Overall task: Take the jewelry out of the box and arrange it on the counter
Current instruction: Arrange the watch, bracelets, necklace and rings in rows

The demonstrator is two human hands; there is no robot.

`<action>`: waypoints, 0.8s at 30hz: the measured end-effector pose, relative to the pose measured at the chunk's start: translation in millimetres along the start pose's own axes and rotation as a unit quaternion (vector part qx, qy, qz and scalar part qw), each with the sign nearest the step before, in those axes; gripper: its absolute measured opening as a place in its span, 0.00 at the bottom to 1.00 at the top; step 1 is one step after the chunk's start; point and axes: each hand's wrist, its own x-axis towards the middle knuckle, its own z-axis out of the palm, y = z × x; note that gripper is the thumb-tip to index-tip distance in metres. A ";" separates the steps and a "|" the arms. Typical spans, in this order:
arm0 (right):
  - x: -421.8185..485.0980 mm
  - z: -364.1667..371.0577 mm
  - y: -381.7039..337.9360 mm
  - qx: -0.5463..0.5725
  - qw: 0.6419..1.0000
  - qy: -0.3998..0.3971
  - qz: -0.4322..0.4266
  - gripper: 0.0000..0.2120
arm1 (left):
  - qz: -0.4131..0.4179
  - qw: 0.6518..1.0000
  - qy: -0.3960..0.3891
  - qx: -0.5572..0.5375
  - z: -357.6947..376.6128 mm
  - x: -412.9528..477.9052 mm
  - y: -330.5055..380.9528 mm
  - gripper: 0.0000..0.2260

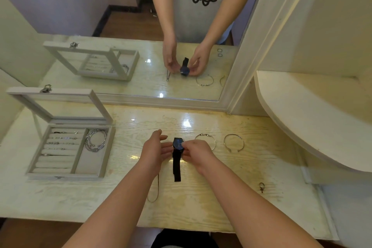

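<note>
On counter (221,197) | watch (178,145) pinched by R hand (198,152) | L hand (156,148) unclenched, beside it

I stand at a home dressing table: a pale wood-grain counter (201,203), a framed mirror (120,26), an open jewelry box (66,175).

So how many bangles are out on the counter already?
2: one bangle right of the watch, beside the right hand; the other bangle farther right. More remain in the box, count unclear.
</note>
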 end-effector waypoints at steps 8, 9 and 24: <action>-19.5 -0.7 9.1 -0.009 0.997 -0.055 -0.057 0.08 | 0.014 0.999 -0.030 0.033 -5.6 -18.9 -11.2 0.11; -22.7 -1.3 10.8 -0.020 0.996 -0.055 -0.071 0.06 | 0.020 0.999 -0.030 0.032 -7.4 -20.5 -13.4 0.10; -53.6 -13.5 22.9 0.030 0.983 -0.064 -0.172 0.06 | -0.033 0.977 -0.204 -0.056 0.1 -26.8 -1.3 0.08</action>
